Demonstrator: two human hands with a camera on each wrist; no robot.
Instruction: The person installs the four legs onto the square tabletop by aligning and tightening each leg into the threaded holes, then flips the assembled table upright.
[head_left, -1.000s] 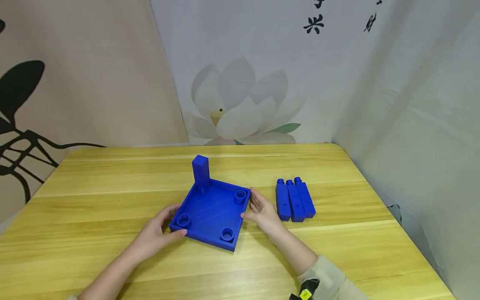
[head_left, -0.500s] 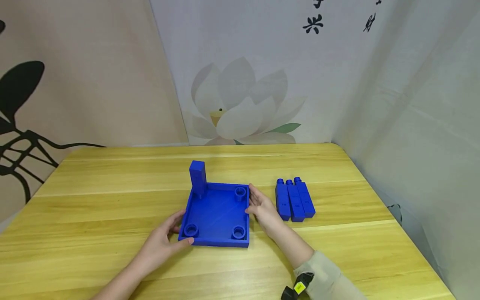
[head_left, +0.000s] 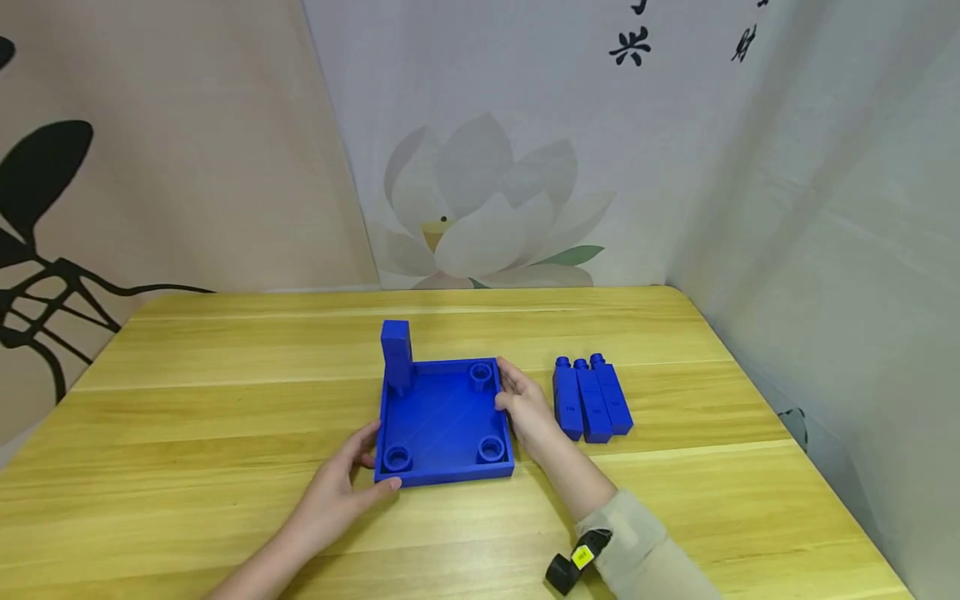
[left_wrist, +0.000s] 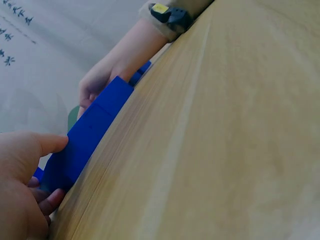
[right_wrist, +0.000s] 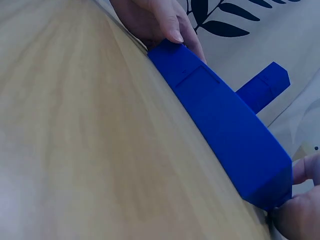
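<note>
A square blue tray-like base (head_left: 442, 417) with raised edges lies on the table, its sides nearly straight to me. One blue square post (head_left: 397, 354) stands upright at its back left corner; round sockets show at the other three corners. My left hand (head_left: 337, 492) grips the front left corner, thumb on the front wall and fingers along the left side. At the right side, my right hand (head_left: 525, 408) holds the back right corner between thumb and fingers. In the right wrist view the base's wall (right_wrist: 220, 125) shows a shallow rectangular outline.
Three loose blue posts (head_left: 592, 402) with round pegs at their far ends lie side by side right of my right hand. The wooden table (head_left: 225, 400) reaches back to a printed curtain (head_left: 495, 167). A black device (head_left: 577, 558) sits on the right wrist.
The base has been turned from a slanted position to nearly straight and has shifted slightly right. Both hands have moved along with it. The three loose posts have stayed in place.
</note>
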